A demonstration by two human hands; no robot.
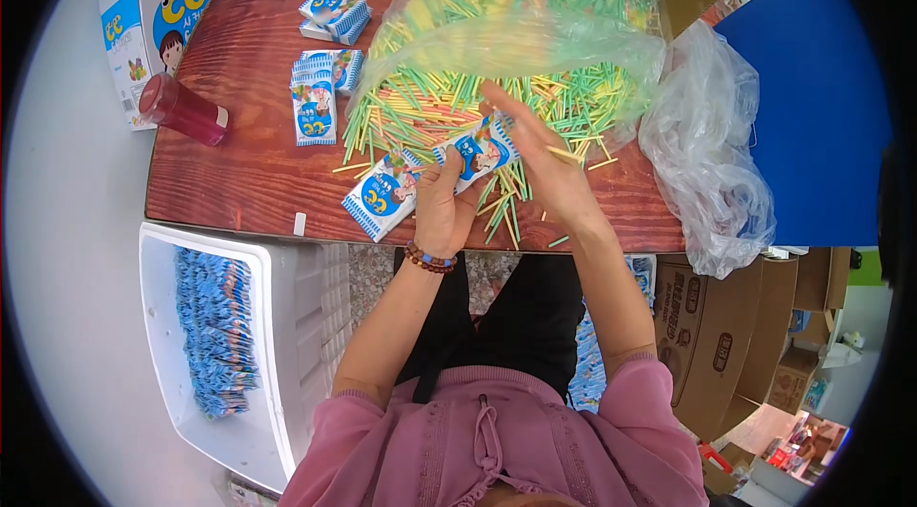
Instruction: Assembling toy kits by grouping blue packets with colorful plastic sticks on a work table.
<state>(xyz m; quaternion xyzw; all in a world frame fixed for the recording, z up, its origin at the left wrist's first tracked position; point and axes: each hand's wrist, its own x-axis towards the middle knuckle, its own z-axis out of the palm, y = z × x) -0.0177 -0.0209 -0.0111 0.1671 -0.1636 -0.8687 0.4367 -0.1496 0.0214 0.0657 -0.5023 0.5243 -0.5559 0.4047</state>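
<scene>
We hold a small blue-and-white packet point(479, 153) in our left hand point(441, 211), fingers clamped on it, its mouth tipped toward our right hand point(546, 168), whose fingers pinch thin sticks point(573, 155) above the worktop point(248, 77), beside the loose colourful stick pile point(430, 106).

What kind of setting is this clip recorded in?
Probably a small packing workshop or stockroom: a wooden table heaped with coloured sticks, a white bin of filled blue packets, and stacked cardboard boxes.

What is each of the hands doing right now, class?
Left hand: closed, holding a small blue-and-white packet.
Right hand: fingers pinching a few coloured sticks beside the packet.
</scene>
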